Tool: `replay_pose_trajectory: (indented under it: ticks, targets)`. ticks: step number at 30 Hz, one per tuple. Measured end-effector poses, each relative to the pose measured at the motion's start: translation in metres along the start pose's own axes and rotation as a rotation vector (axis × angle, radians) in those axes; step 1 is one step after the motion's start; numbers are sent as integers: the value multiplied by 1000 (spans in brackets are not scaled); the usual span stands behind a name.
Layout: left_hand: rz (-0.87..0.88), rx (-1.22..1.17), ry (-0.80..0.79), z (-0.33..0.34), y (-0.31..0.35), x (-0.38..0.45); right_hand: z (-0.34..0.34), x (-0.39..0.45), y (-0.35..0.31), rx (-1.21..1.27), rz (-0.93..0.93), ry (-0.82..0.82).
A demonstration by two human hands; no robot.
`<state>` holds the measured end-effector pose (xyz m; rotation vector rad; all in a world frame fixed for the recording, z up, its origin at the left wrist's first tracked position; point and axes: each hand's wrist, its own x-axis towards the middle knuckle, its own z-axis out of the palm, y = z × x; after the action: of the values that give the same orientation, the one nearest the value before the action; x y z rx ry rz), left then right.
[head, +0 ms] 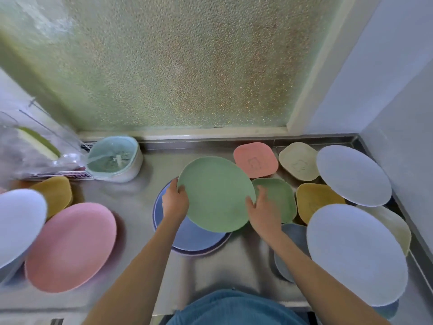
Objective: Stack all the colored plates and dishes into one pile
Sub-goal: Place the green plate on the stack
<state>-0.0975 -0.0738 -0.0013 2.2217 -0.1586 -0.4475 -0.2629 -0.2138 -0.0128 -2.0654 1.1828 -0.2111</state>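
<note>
At frame centre, both hands are grasping the green plate point(216, 194), left hand point(175, 200) and right hand point(262, 211) curling around opposite rims, above the blue plate point(194, 238) on the desk point(140, 207).

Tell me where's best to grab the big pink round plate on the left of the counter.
Probably the pink plate by its near right rim, coming from the right: that edge faces bare steel counter, while a white plate overhangs its left edge.

Round green plate point(216, 193), tilted, above blue plate point(194, 238); other coloured dishes lie around.
</note>
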Motion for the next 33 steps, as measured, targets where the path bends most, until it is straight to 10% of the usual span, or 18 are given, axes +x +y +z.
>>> replay_pose_trajectory:
  ticks: [33]
  targets:
    - [84, 224, -117, -68, -69, 13, 71, -39, -23, -124, -13, 18]
